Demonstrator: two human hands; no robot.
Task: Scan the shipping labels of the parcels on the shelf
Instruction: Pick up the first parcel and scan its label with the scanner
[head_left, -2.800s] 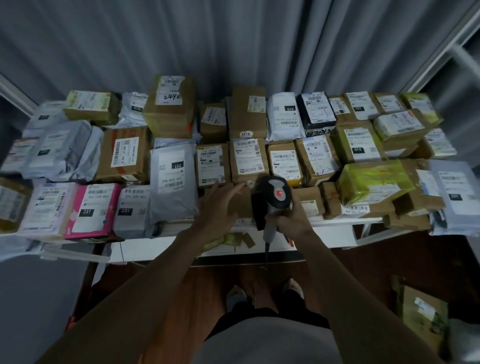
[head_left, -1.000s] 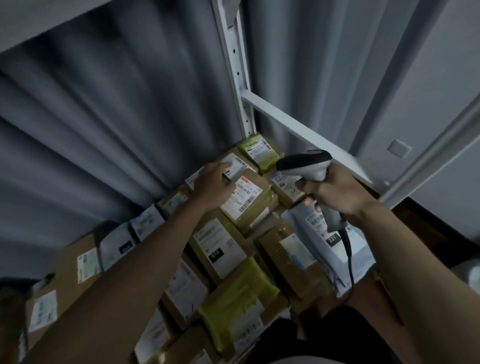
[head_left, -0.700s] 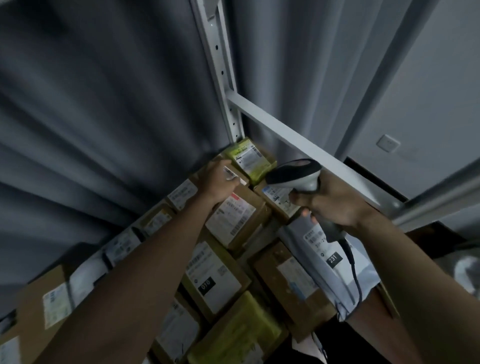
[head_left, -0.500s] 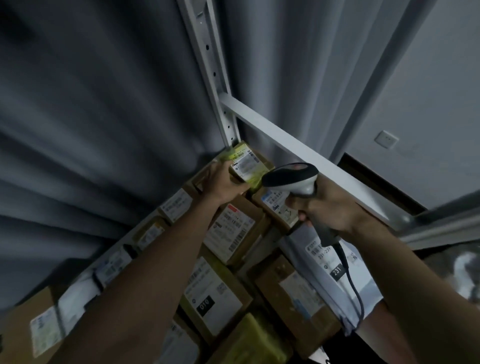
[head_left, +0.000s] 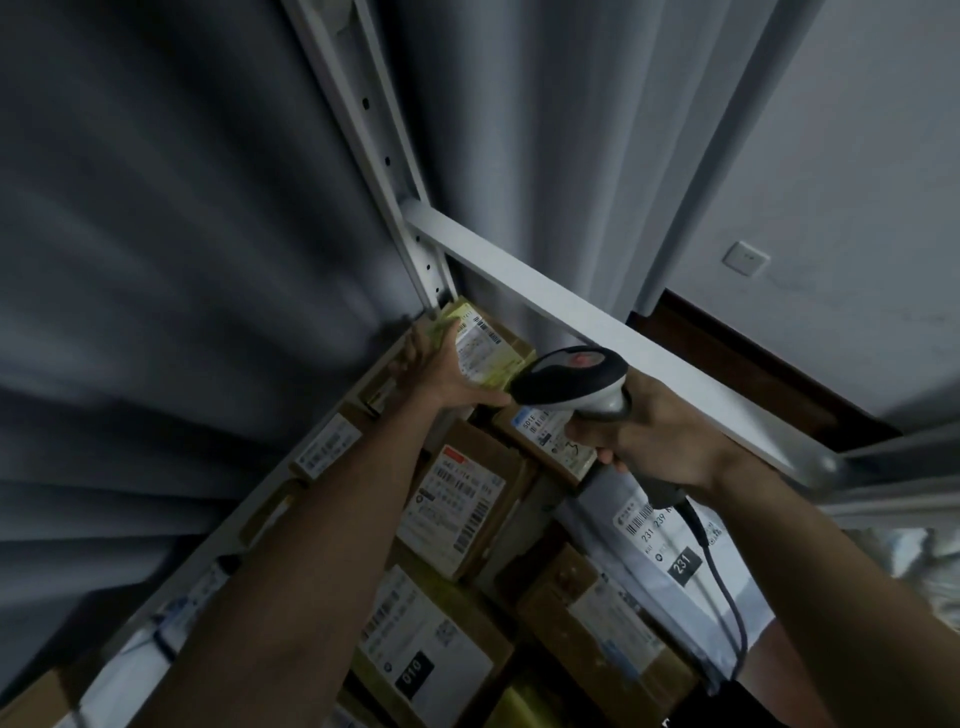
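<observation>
A yellow-green parcel (head_left: 485, 348) with a white shipping label lies in the far right corner of the shelf, against the white upright post. My left hand (head_left: 439, 371) grips its left edge, thumb under the near side. My right hand (head_left: 649, 431) holds a black and grey barcode scanner (head_left: 571, 382) by its handle, the head pointing left at that parcel, a red light on top. Its cable (head_left: 722, 587) hangs down to the right. Brown boxes (head_left: 457, 506) with labels fill the shelf below my arms.
A white crossbar (head_left: 597, 332) runs along the shelf's right end, joined to the upright post (head_left: 384, 171). Grey curtain hangs behind. A grey mailer bag (head_left: 660, 540) marked 231 lies under the scanner. A wall switch (head_left: 746, 258) sits on the right wall.
My view swung from the shelf's middle to its far right corner. My left hand moved from a brown box to the yellow-green parcel and took hold of it; the scanner followed.
</observation>
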